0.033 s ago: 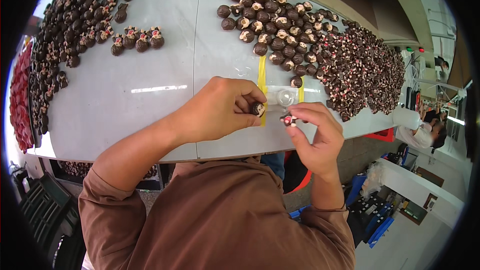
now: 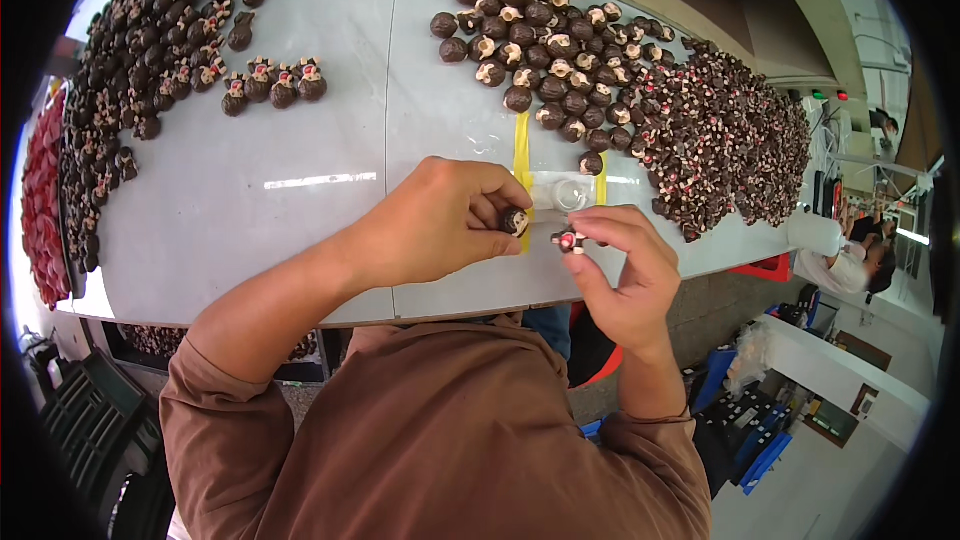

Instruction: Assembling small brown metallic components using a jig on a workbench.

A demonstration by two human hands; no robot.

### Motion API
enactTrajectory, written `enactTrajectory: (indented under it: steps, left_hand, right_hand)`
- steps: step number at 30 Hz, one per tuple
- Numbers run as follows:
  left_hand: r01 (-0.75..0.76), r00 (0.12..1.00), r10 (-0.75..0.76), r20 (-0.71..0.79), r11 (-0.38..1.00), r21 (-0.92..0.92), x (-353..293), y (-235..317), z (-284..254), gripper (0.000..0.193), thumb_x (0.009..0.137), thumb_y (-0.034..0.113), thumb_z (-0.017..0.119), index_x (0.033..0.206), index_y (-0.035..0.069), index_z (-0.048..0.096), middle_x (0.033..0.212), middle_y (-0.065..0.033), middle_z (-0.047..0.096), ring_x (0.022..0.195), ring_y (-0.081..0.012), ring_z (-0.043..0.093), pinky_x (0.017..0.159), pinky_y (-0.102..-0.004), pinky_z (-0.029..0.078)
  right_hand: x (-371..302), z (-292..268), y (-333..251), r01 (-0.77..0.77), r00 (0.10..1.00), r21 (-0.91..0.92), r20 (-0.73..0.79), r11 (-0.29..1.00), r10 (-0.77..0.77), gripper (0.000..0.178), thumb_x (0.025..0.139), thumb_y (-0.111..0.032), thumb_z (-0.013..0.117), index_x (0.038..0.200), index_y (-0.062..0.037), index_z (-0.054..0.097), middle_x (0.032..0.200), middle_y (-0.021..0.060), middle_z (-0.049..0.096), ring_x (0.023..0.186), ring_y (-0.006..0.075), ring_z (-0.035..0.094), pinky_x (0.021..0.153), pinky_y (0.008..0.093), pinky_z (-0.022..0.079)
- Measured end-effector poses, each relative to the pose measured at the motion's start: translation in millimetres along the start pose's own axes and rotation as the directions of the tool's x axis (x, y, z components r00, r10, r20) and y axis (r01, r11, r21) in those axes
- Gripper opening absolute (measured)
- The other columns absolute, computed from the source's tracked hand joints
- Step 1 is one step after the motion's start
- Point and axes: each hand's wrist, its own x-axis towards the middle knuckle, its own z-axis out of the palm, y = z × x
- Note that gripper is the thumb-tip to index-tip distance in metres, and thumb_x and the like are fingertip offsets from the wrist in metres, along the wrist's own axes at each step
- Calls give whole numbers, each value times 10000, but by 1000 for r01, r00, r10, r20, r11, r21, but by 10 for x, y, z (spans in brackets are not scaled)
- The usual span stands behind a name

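I see left grip [image 2: 430, 220] closed on a brown ball [image 2: 514, 221], right grip [image 2: 638, 275] pinching a small piece [image 2: 568, 241], unjoined; perhaps finished figures [image 2: 150, 65] crowd the counter's [image 2: 300, 140] left edge, loose parts [image 2: 730, 140] its right.

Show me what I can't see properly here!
All in the head view:
Left side of the ball: hidden by the left hand.
Details on the small piece in the right hand: too small.
Far end of the left ball pile: cut off by the top edge.
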Motion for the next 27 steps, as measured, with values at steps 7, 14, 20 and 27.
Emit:
enactTrajectory:
  steps: [7,14,20,27]
  left_hand:
    - [33,997,-34,63,999,7,16,15,7,369,874,8,866,1194,-46,693,1020,-116,757,948,-136,731,857,-291,632]
    - [-16,999,16,34,1000,-15,15,-33,24,341,863,11,866,1147,-66,693,972,-149,769,885,-170,753,827,-314,639]
    - [-16,999,17,29,999,-31,15,-53,20,346,855,15,873,1142,-62,696,973,-147,772,881,-167,753,821,-314,640]
    - [-231,973,228,40,936,267,-7,2,73,420,829,48,912,1181,-33,699,1008,-117,752,875,-179,758,813,-302,637]
  right_hand:
    - [-48,227,18,58,997,10,-59,998,-57,299,798,47,839,1073,12,726,1079,170,763,977,312,731,848,382,584]
    - [-16,256,30,65,997,-37,-43,997,-67,310,781,38,856,1063,8,729,1067,166,762,958,325,730,833,386,589]
    - [-34,234,10,87,996,-50,-12,995,-88,315,783,43,851,1073,10,733,1057,163,760,947,319,731,816,384,588]
    - [-58,233,80,44,999,-2,17,999,-44,329,788,-14,888,1079,13,735,1052,168,760,917,311,736,796,374,593]
